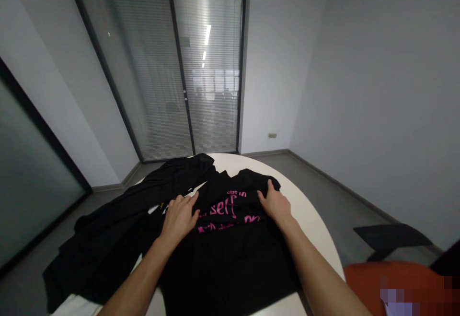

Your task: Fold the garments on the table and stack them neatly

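A black T-shirt with pink lettering lies spread on a round white table, its neck end pointing away from me. My left hand rests on the shirt's left side beside the lettering, thumb and forefinger spread apart. On the right, near the shirt's shoulder, my right hand touches the cloth with thumb and forefinger apart; its other fingers are partly hidden. The lettering is wrinkled between the hands, and "self" can be read in it.
Another black garment lies heaped along the table's left side and hangs over the edge. A white cloth or paper shows at the lower left. An orange chair with a black armrest stands to the right. Glass doors with blinds are behind.
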Demonstrator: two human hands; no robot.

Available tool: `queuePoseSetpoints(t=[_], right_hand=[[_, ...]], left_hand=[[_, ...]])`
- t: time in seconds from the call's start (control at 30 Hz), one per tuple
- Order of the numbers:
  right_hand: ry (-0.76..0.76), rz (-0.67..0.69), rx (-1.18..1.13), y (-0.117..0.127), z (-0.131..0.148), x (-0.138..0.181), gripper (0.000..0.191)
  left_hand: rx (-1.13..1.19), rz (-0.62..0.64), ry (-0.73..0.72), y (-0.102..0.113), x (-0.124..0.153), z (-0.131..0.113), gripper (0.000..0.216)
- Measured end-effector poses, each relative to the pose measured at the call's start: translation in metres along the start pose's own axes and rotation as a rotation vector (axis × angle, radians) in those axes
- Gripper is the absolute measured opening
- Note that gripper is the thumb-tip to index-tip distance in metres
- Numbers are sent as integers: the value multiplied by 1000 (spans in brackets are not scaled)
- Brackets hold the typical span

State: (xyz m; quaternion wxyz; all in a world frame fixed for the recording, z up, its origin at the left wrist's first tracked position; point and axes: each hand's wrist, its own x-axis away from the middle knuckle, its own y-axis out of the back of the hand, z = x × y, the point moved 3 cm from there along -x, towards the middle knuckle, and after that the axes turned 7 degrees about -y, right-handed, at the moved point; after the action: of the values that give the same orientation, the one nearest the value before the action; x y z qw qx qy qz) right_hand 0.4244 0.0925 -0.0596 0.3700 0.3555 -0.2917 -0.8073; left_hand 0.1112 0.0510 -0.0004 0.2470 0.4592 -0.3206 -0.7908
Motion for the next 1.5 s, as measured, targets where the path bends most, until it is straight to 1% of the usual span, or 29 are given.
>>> queuePoseSetpoints(t=[0.03,0.1,0.2,0.27,0.37,0.43,0.47,0.57,0.67,0.7,0.8,0.83,0.87,0.97,1.0,1.07,1.13,1.17,1.23,1.33,1.43,1.5], right_hand=[[-4,25,-2,-1,-1,-1,67],[20,64,-2,-2,-2,-2,55],[63,75,1,-3,-2,-2,40],[92,36,1,-2,-1,-2,34],[146,-84,-9,-1,-1,-1,25],[181,-156,-23,-1,0,0,20],[192,-169,-33,-2,0,-1,19],[190,-118,-65,-5,0,-2,19],[170,-69,-121,-4,0,-4,27],[171,-70,-145,-3,1,-5,30],[161,-92,-226,1,1,-8,37],[147,-95,-243,2,0,-10,39],[124,-92,-247,2,-1,-11,43],[43,-39,-184,1,-7,-14,58],[28,-10,-151,0,-8,-15,60],[19,44,-98,-2,-11,-15,55],[48,53,-79,-1,-12,-15,44],[70,35,-83,0,-11,-14,40],[102,-32,-125,4,-10,-13,34],[89,-144,-288,13,-10,-12,31],[40,-231,-483,18,-16,-16,35],[-5,-280,-593,20,-23,-21,40]], left_hand=[[-2,15,-5,0,0,-1,50],[10,35,-14,-1,0,-1,38],[73,36,-11,-1,1,-2,25],[115,17,10,-1,2,-1,22],[127,4,14,-1,3,-2,19],[126,40,6,-2,3,-2,18],[128,63,7,-2,2,-2,17],[156,95,27,-3,0,0,14],[206,81,43,-5,0,3,15],[221,74,53,-7,0,4,22],[243,41,54,-11,-1,6,55],[244,35,34,-11,-1,5,61],[245,35,9,-11,-1,4,61],[256,48,-38,-6,-1,1,48],[263,49,-35,-3,0,-1,44],[276,41,-10,5,2,-4,33],[284,29,-1,13,3,-9,18],[287,26,-7,17,3,-11,12],[284,23,-22,21,4,-16,11],[299,-4,15,22,4,-18,8],[410,-106,151,22,4,-11,6],[474,-240,260,25,5,-1,13]])
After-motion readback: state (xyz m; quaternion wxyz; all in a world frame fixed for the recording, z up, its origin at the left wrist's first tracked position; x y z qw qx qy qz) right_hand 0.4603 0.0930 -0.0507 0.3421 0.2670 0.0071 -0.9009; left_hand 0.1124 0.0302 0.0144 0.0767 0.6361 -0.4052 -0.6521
